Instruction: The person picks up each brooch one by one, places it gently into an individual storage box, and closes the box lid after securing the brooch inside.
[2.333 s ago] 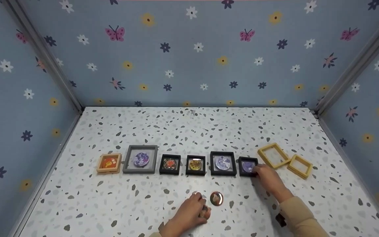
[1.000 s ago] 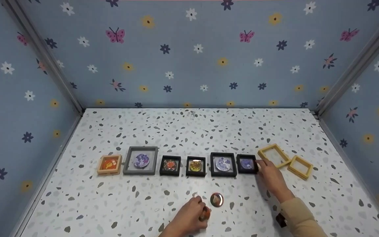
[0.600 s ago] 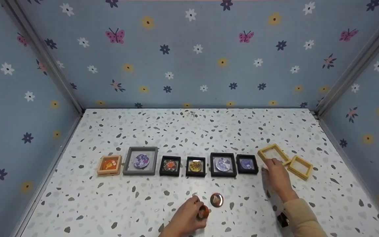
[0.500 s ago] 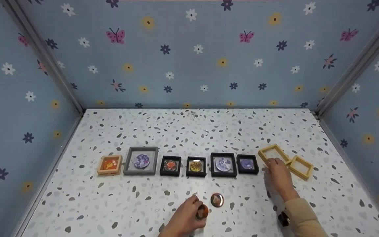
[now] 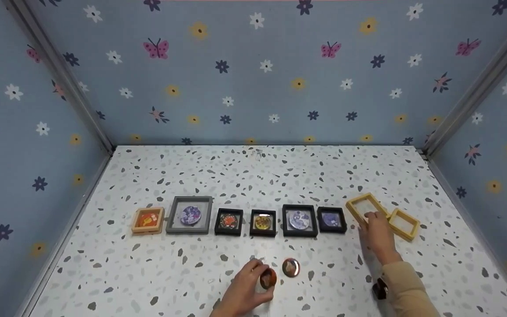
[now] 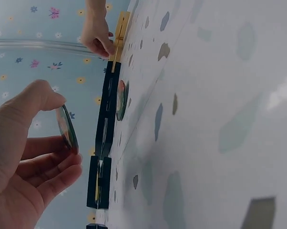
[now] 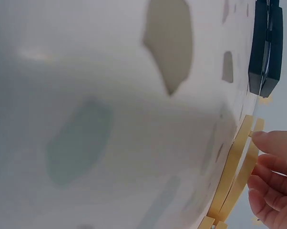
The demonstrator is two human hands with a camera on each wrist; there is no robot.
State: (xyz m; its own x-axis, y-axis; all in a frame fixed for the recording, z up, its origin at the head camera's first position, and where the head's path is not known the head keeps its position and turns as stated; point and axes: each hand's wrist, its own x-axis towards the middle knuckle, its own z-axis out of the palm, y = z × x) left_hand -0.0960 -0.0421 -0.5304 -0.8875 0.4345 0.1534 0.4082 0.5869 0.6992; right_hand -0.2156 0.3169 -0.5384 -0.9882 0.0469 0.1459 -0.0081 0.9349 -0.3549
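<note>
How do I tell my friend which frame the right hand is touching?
On the speckled table, go right past the rightmost black frame. Next comes the larger yellow frame, with the right hand on it. Its bigger size sets it apart from the small yellow frame beside it.

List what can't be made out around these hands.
Head view: larger yellow rectangular frame, near edge hidden by right hand.
Head view: small dark object beside beige fabric sleeve, too small to identify.
Left wrist view: round glossy badge in left hand, nearly edge-on, its picture unclear.
Right wrist view: right hand, cut off by right edge.
</note>
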